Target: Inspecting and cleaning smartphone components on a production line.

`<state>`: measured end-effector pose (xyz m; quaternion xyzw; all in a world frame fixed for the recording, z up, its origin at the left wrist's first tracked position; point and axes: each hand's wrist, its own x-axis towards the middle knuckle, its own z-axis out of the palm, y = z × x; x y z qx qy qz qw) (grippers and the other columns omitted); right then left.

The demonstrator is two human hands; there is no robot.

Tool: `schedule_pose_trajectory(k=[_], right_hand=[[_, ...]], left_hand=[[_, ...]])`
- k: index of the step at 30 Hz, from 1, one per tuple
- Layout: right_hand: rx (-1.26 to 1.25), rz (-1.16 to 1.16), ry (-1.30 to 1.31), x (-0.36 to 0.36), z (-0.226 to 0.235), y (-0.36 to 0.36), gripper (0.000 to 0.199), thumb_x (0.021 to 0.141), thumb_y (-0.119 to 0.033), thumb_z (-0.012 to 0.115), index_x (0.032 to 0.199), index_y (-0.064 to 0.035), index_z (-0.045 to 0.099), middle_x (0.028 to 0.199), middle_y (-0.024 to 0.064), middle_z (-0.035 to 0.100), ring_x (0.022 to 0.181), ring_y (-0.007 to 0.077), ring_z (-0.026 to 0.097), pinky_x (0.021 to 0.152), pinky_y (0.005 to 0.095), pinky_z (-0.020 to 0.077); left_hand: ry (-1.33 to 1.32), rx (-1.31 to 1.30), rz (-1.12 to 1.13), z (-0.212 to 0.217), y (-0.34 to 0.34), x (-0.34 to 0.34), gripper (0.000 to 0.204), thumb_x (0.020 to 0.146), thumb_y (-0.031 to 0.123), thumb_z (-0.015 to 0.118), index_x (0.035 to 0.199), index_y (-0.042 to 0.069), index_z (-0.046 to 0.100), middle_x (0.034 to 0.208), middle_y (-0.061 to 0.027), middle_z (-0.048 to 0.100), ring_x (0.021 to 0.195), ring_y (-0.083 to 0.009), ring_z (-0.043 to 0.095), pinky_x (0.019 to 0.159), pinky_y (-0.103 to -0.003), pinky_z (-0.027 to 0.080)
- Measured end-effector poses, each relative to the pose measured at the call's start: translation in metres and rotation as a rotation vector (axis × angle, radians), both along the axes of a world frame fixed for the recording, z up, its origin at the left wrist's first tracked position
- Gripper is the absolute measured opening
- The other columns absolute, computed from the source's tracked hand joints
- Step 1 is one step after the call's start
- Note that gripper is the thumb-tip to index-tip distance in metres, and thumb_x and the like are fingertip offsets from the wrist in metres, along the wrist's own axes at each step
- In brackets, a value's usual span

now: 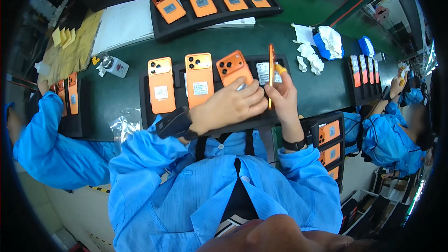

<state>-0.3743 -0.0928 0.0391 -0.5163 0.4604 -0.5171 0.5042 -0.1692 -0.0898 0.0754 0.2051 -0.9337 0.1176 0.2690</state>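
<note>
A black tray (181,77) on the bench holds orange phones lying back up, each with a white label; one is the left phone (160,85), another the phone beside it (199,80). My left hand (231,106) is closed over the lower end of a tilted orange phone (234,66); its fingertips and a small silvery-blue spot there are hard to make out. My right hand (284,94) grips another orange phone (271,77), seen edge-on and standing upright. Yellow covers show on a right finger. Behind that phone lies a white printed label (263,73) in the tray.
Another black tray (219,19) of orange phones stands at the far side. White crumpled wipes (311,58) and a blue box (326,46) lie right; a bottle (114,65) stands left. A phone tray (340,147) sits by my right arm. Co-workers in blue (60,140) flank me.
</note>
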Motion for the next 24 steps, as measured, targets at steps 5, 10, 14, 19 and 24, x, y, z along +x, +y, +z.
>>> schedule_pose_trajectory(k=[5,10,14,19,24], right_hand=[[-0.256,-0.176,1.061,-0.015,-0.017,-0.031,0.071,0.074,-0.021,0.076,0.133,0.0052,0.045,0.116,0.0288,0.056,0.110,0.0452,0.054,0.090,0.0491,0.0482],[-0.401,-0.166,1.208,-0.004,-0.040,-0.032,0.066,0.082,-0.017,0.073,0.135,0.0080,0.043,0.134,0.0320,0.048,0.130,0.0493,0.039,0.104,0.0520,0.0424],[-0.361,-0.225,1.129,-0.006,-0.033,-0.028,0.059,0.085,-0.016,0.072,0.132,0.0083,0.047,0.137,0.0319,0.046,0.133,0.0494,0.038,0.108,0.0513,0.0387],[-0.314,-0.205,1.073,-0.015,-0.027,0.005,0.046,0.087,-0.011,0.065,0.127,0.0080,0.052,0.136,0.0317,0.048,0.131,0.0496,0.041,0.109,0.0521,0.0372],[-0.294,-0.260,1.194,-0.035,-0.044,0.010,0.039,0.089,-0.003,0.057,0.126,0.0077,0.054,0.135,0.0306,0.050,0.129,0.0478,0.044,0.108,0.0506,0.0382]], left_hand=[[-0.311,0.014,0.070,-0.041,-0.033,-0.003,0.026,0.088,0.021,0.058,0.113,0.015,0.056,0.115,-0.0025,0.056,0.124,-0.0213,0.049,0.105,-0.045,0.040],[-0.420,0.030,0.091,-0.052,-0.041,0.008,0.034,0.090,0.023,0.058,0.124,0.017,0.057,0.131,-0.0054,0.055,0.130,-0.0253,0.047,0.106,-0.051,0.038],[-0.259,0.301,0.186,-0.022,-0.025,0.035,0.050,0.088,0.011,0.059,0.137,0.015,0.053,0.144,-0.0122,0.048,0.135,-0.0340,0.043,0.109,-0.053,0.037],[0.212,0.404,0.635,-0.025,0.016,0.105,0.053,0.081,0.000,0.060,0.134,0.003,0.053,0.135,-0.0219,0.052,0.128,-0.0424,0.047,0.109,-0.052,0.038],[0.365,0.437,1.088,-0.064,0.068,0.167,0.055,0.085,0.007,0.065,0.137,0.001,0.050,0.142,-0.0249,0.048,0.129,-0.0446,0.046,0.109,-0.050,0.037]])
